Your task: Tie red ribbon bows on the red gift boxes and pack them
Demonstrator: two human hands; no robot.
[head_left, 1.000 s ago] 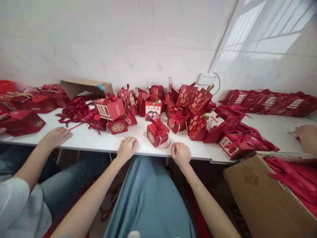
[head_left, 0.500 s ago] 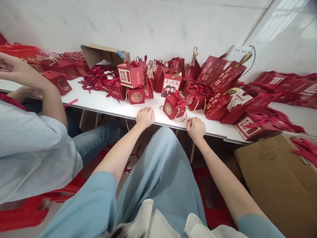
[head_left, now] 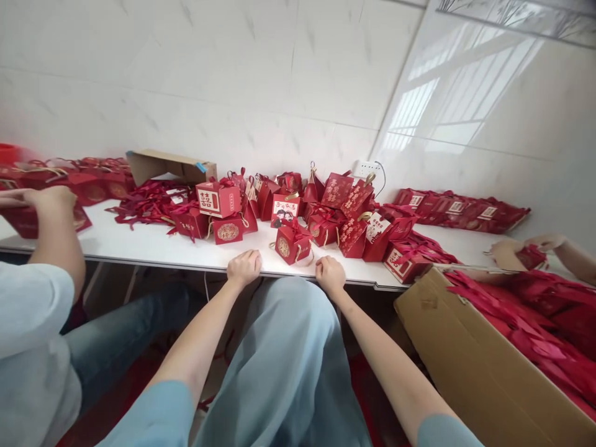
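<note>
My left hand (head_left: 244, 268) rests as a loose fist at the front edge of the white table (head_left: 279, 271). On the other side of a small red gift box (head_left: 292, 244), my right hand (head_left: 330, 273) is also curled closed at the edge. I see nothing held in either one. This gift box has a gold round emblem, a ribbon bow on top and rope handles, and stands between and just beyond my hands. Behind it is a red box with a cartoon couple (head_left: 285, 211). To its left, one red box (head_left: 218, 200) sits stacked on another box (head_left: 228, 229).
Tall red bags (head_left: 351, 239) cluster right of centre. Loose ribbons (head_left: 149, 202) lie by an open carton (head_left: 172, 164). A big cardboard box (head_left: 484, 347) full of ribboned red pieces stands at right. Co-workers' hands (head_left: 505, 251) hold a red item there; another person's hand (head_left: 53, 198) touches a box at left.
My view has tilted up and turned right, showing the big box's contents and a co-worker's hands. The left co-worker's hand is now at a red box. My hands stay at the edge.
</note>
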